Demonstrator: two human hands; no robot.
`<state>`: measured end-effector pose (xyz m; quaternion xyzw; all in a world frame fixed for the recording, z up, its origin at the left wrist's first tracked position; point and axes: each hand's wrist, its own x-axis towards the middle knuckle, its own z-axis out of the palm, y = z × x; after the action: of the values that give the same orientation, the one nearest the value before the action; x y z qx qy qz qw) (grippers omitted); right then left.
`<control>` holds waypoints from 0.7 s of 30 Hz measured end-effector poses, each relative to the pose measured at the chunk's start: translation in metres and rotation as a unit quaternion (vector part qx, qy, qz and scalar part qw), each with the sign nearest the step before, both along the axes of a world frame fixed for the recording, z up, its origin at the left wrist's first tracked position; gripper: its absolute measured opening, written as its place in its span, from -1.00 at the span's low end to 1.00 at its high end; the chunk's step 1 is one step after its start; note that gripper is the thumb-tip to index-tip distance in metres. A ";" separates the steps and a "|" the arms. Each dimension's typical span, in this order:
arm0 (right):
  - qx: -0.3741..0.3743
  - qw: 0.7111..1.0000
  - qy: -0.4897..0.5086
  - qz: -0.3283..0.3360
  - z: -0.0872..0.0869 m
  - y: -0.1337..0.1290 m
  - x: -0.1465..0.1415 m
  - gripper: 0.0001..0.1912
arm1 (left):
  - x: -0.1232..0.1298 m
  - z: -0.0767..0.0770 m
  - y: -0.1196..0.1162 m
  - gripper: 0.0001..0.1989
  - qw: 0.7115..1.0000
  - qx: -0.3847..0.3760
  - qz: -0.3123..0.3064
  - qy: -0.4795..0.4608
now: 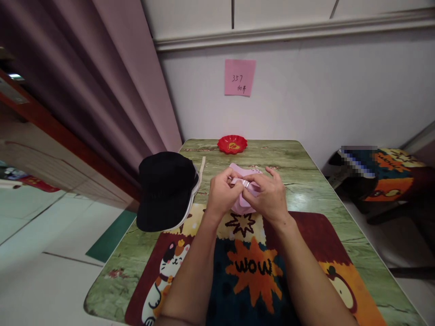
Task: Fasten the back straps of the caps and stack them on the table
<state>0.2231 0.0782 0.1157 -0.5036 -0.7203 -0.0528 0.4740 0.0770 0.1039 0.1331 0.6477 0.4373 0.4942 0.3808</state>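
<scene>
Fingers of the left hand and right hand were pinched on a pink item in the head view, over the bench, near the mat's far edge. Exact kind unclear. Judged light, thin, pliable, easily creased, not especially slippery. Best hold: opposite edges, thumb against forefinger, gently. Black cap lay left.

12 o'clock: note, handwritten "357" over two characters | 5 o'clock: mat, "WOW" | 3 o'clock: second mat, "WOW"
</scene>
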 end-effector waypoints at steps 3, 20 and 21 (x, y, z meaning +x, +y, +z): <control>-0.005 1.000 0.001 -0.020 0.001 -0.001 -0.003 -0.93 | 0.003 0.004 -0.004 -0.87 0.996 0.043 0.033 0.065; -0.023 1.000 -0.021 0.003 -0.001 0.001 0.003 -0.88 | -0.001 -0.003 0.003 -0.85 0.985 0.041 0.040 0.160; -0.026 0.999 -0.020 0.017 -0.001 0.001 0.004 -0.85 | -0.005 -0.004 0.006 -0.83 0.990 0.019 0.020 0.135</control>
<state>0.2274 0.0797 0.1145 -0.5024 -0.7391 -0.0364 0.4471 0.0716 0.1096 0.1295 0.7067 0.4881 0.4184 0.2955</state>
